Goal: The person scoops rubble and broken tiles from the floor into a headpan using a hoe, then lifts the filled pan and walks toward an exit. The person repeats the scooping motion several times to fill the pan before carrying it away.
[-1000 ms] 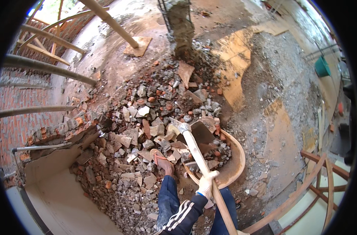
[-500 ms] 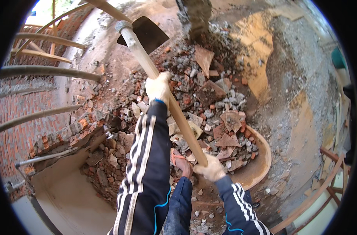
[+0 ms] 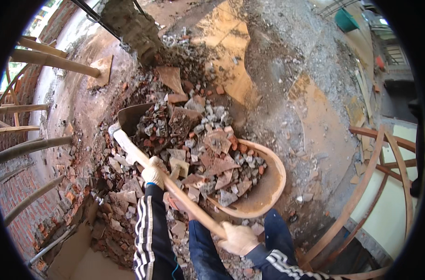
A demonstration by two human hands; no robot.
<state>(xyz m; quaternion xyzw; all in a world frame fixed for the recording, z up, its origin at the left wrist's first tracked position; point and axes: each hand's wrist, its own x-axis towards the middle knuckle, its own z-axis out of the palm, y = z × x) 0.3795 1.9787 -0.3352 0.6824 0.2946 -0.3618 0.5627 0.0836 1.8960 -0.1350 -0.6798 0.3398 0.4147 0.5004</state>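
With the left hand and right hand clamped round the hoe — its blade at the far-left rubble, beyond the basin — a low, steady pull should gather pieces best.

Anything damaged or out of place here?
Yes. The pillar looks damaged: its faces are ragged, with a dark rod exposed alongside. The rubble looks uneven and spilled: it crowds the left side of the basin, leaves its right side bare, and spreads beyond it.
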